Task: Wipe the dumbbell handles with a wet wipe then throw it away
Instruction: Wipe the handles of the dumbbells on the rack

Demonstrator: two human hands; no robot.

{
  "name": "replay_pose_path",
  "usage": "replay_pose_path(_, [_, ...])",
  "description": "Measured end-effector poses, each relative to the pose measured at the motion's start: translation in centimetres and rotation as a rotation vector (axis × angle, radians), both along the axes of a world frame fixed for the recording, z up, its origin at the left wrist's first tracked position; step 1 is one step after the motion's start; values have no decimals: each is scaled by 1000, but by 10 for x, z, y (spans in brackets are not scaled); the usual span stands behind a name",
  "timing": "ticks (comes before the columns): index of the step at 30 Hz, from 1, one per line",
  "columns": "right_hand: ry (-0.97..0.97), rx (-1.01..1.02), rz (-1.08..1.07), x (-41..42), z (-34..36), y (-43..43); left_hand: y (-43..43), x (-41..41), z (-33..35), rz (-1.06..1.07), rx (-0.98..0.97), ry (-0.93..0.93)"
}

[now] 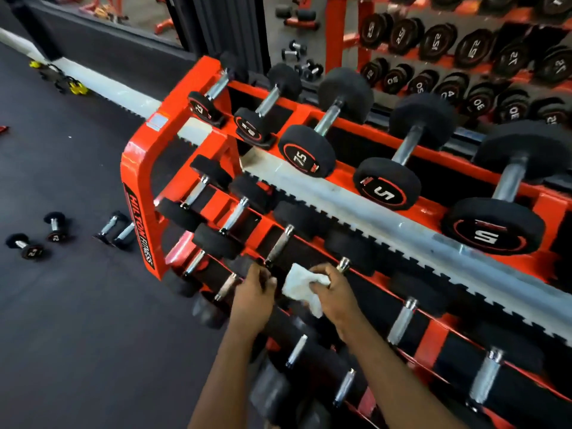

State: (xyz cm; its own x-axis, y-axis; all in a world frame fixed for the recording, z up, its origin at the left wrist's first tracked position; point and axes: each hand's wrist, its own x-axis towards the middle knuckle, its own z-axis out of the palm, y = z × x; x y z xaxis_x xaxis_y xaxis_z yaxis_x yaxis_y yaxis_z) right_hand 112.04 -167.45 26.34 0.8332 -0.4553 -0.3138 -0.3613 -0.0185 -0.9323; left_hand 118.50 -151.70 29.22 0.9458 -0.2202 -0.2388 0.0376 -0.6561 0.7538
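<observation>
Wipe (pixel 305 286) sits bunched in your right hand (pixel 332 292), pinched between thumb and fingers, over the middle tier of the orange rack (pixel 139 187). Your left hand (pixel 254 289) curls on a dumbbell head, grip unclear. Nearest bare handle (pixel 280 244) lies just up-left of the wipe, long axis running away from you; right hand is only slightly farther, 1 short reach.

Commercial gym, free-weights area. Tiered orange steel dumbbell rack (pixel 139 193) lettered "HILTON FITNESS" holds black rubber-headed dumbbells with chrome handles (pixel 309 144), marked 7.5 and 5. Dark rubber floor (pixel 77 320); wall mirror (pixel 433 41) reflects more racks.
</observation>
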Motion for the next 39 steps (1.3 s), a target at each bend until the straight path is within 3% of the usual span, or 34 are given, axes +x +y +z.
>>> replay_pose_path(5, [128,-411,140,4,-68,-47,-25,-10,-81,-185,74,186])
replay_pose_path(9, [-30,-700,281,36,-105,-71,-48,-10,-135,-346,248,283])
replay_pose_path(13, [142,-1056,1012,42,-154,-83,-66,-16,-171,-427,303,344])
replay_pose_path(15, [127,-1128,1222,20,-175,-81,-65,-23,-181,-416,301,330])
replay_pose_path(18, [42,-1225,1240,1,-176,-88,-57,-23,-195,-412,322,263])
replay_pose_path(23, [166,-1390,926,37,-162,-106,-59,-21,-198,-418,315,273])
replay_pose_path(28, [-21,-1306,1170,12,-181,-84,-60,-19,-197,-417,334,318])
replay_pose_path(30, [20,-1294,1047,21,-171,-92,-60,-18,-195,-430,341,341])
replay_pose_path(34, [300,-1462,857,43,-170,-103,-60,-16,-196,-430,351,368])
replay_pose_path(37, [347,-1487,1303,19,-191,-77,-62,-15,-196,-433,370,380])
replay_pose_path(39, [175,-1471,1313,21,-198,-83,-61,-15,-195,-437,389,379])
